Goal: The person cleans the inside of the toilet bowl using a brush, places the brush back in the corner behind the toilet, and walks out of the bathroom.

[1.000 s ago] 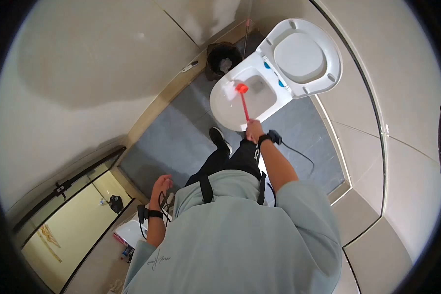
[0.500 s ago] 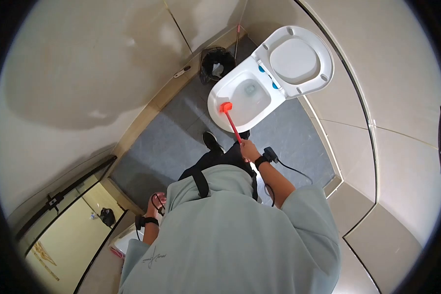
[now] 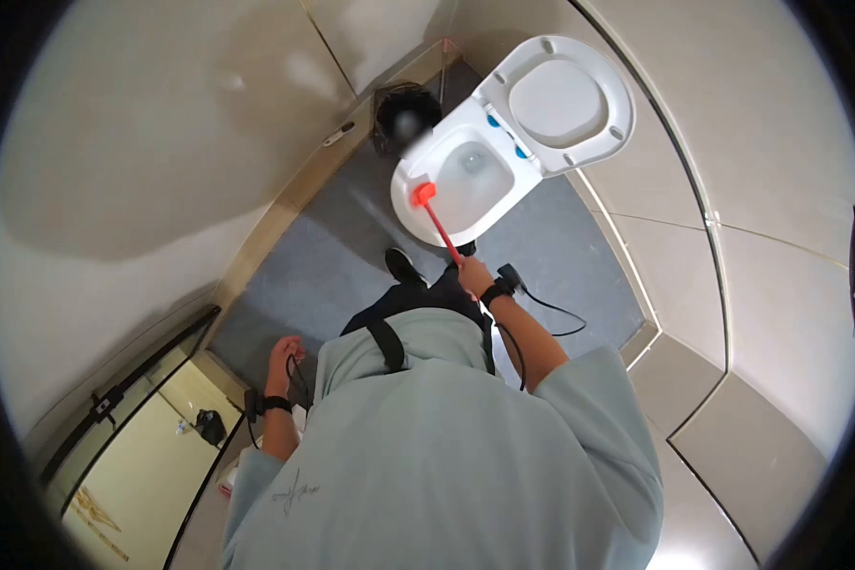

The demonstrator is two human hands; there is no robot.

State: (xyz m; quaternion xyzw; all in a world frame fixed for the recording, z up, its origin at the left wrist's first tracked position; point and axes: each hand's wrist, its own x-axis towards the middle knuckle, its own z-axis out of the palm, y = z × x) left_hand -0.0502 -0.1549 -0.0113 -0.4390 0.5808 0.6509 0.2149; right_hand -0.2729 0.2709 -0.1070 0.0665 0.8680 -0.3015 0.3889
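Note:
My right hand (image 3: pixel 475 276) is wrapped round the handle end of a red brush (image 3: pixel 441 226). Its red head lies over the front left part of the rim of a white toilet (image 3: pixel 489 214). The toilet's seat and lid (image 3: pixel 568 100) are raised, and a little water shows in the bowl. My left hand (image 3: pixel 285 356) hangs at my left side, away from the toilet, its fingers loosely curled and too small to make out clearly. Each wrist wears a black strap with a device and a cable.
A black-lined bin (image 3: pixel 404 109) stands left of the toilet in the corner. A small white and black object (image 3: pixel 338 134) lies on the ledge along the left wall. A mirror (image 3: pixel 152 446) is at lower left. My shoe (image 3: pixel 404 265) is on the grey floor.
The brush head has moved from over the bowl opening to the toilet's front left rim. My right hand has drawn back slightly toward my body, still on the handle.

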